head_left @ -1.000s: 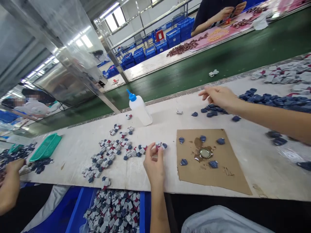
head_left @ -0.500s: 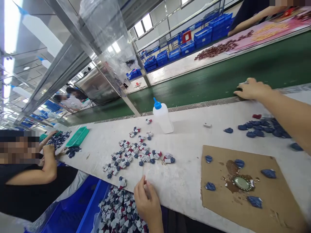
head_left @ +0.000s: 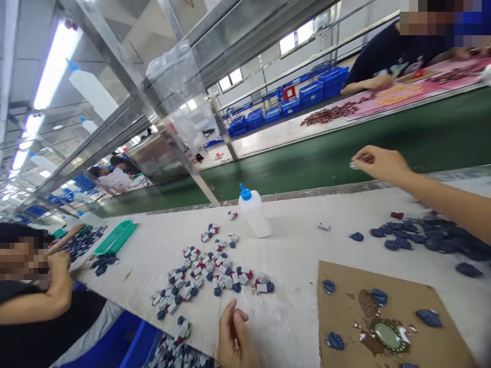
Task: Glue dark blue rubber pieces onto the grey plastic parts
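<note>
My right hand [head_left: 379, 162] is raised over the green conveyor belt, fingertips pinched on a small whitish piece [head_left: 353, 164], mostly hidden by the fingers. Near the table's front edge is my left hand [head_left: 235, 335], loosely curled with nothing visible in it. Just beyond it lies a spread of small grey, navy and red assembled pieces [head_left: 207, 268]. A piece of cardboard [head_left: 333, 314] at the right carries several navy moulded pieces [head_left: 428, 317] and a bottle cap [head_left: 390, 335] ringed by brown wet stains. More navy pieces [head_left: 422, 232] are heaped under my right forearm.
A white squeeze bottle [head_left: 255, 214] with a blue nozzle stands mid-table; a single grey block [head_left: 324, 226] lies right of it. Below the edge is a heap of assembled pieces [head_left: 174, 355]. A co-worker [head_left: 34, 301] sits left by a green basket [head_left: 116, 237]. The conveyor belt [head_left: 299, 163] runs behind.
My right hand has lifted from the belt's near edge and shifted left over the belt, the whitish piece now showing at its fingertips. The view has tilted up; my left hand sits lower in it.
</note>
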Demonstrator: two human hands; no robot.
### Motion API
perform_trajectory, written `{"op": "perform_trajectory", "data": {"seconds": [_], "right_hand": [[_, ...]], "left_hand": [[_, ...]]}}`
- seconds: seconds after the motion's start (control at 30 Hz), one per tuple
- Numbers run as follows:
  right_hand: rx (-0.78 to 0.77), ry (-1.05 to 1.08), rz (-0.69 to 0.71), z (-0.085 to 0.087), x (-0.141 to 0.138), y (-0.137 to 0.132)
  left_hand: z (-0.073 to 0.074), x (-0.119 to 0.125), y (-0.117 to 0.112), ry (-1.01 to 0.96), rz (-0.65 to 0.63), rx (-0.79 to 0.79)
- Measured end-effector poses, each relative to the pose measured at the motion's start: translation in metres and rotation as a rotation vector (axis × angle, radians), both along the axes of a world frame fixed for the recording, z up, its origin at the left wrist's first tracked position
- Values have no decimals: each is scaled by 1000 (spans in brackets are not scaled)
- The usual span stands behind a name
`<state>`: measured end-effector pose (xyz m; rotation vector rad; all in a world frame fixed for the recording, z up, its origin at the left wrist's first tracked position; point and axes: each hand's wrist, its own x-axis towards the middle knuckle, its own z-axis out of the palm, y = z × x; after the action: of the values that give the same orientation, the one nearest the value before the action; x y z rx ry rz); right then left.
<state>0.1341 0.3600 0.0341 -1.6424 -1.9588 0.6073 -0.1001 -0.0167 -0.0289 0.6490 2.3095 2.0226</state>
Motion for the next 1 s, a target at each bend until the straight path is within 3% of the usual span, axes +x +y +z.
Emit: {"op": "perform_trajectory", "data": {"seconds": [0.07,0.2,0.27,0.37,0.5,0.63,0.73,0.83,1.0], "right_hand": [[-14,155,129,3,-3,-39],[-130,371,392,8,0,-139],[-288,557,544,16,7,-182],[-380,533,656,31,20,-216],[-264,316,700,33,40,-211],[17,-77,481,7,67,-184],[34,-351,493,-19,85,-171],[-14,-408,536,-35,94,-170],[13,-439,453,-36,100,-173]], "left_hand": [[20,24,25,-145,-228,0],[60,67,68,-332,-863,-198],[74,80,80,-328,-1054,-245],[82,91,87,-364,-1191,-257],[77,101,83,-654,-1192,-176],[66,107,75,-855,-1008,-41],[56,108,69,-588,-819,-1],[50,106,64,-363,-695,-20],[51,99,59,-719,-865,63]]}}
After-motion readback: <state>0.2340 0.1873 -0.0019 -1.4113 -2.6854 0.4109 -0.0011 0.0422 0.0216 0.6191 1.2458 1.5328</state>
